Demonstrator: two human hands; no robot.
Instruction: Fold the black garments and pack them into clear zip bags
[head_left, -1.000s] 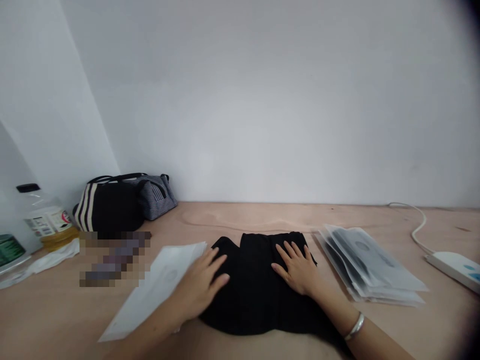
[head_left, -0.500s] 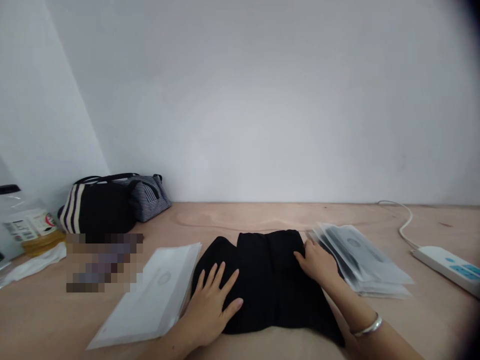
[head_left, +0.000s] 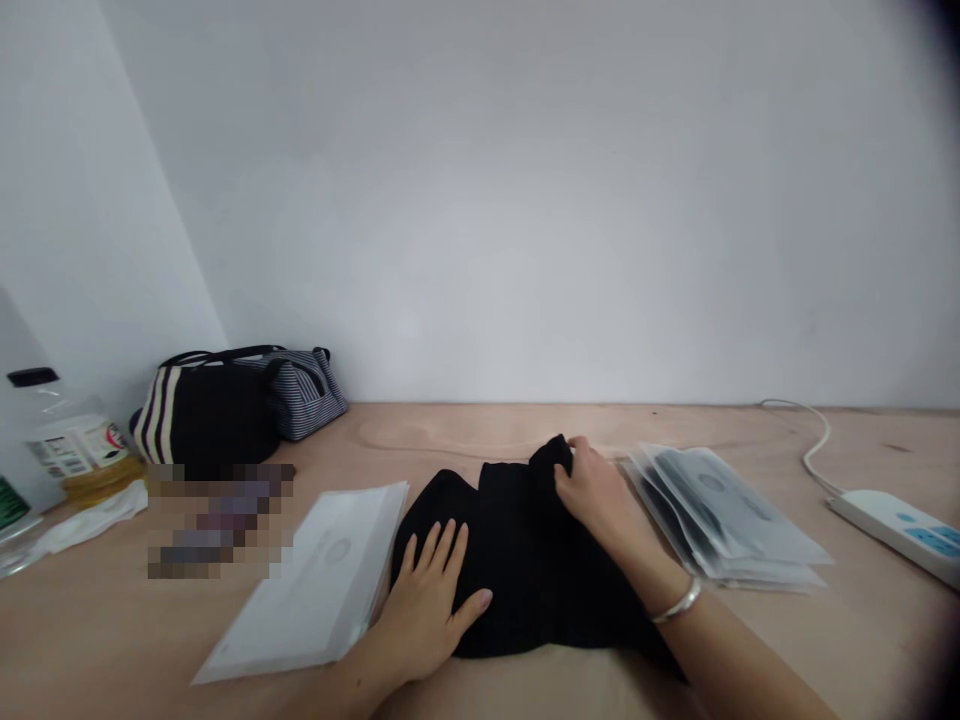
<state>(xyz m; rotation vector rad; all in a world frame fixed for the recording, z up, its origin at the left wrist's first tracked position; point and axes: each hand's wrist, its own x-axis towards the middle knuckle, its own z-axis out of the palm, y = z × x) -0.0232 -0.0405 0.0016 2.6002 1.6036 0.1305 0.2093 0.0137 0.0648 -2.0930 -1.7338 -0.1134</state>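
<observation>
A black cloth garment (head_left: 510, 570) lies spread on the table in front of me; its exact kind is not clear. My left hand (head_left: 427, 600) rests flat on its left part, fingers spread. At the garment's upper right, my right hand (head_left: 596, 490) pinches the edge and holds that corner lifted and folded inward. A silver bangle (head_left: 679, 602) circles my right wrist. Left of the cloth lies a stack of frosted plastic bags (head_left: 307, 590). To its right, more frosted bags (head_left: 727, 510) with dark contents are piled.
A white power strip (head_left: 900, 525) with its cable lies at the far right. Back left stand a black bag with white stripes (head_left: 217, 420) and a striped pouch (head_left: 307, 395). Farther left are a bottle of yellow liquid (head_left: 82, 450), white tissue (head_left: 90, 520) and a blurred-out item (head_left: 225, 520).
My right hand has moved left and slightly up, bringing the garment's upper right edge over toward the middle. The left hand stays flat on the cloth. The view has shifted slightly.
</observation>
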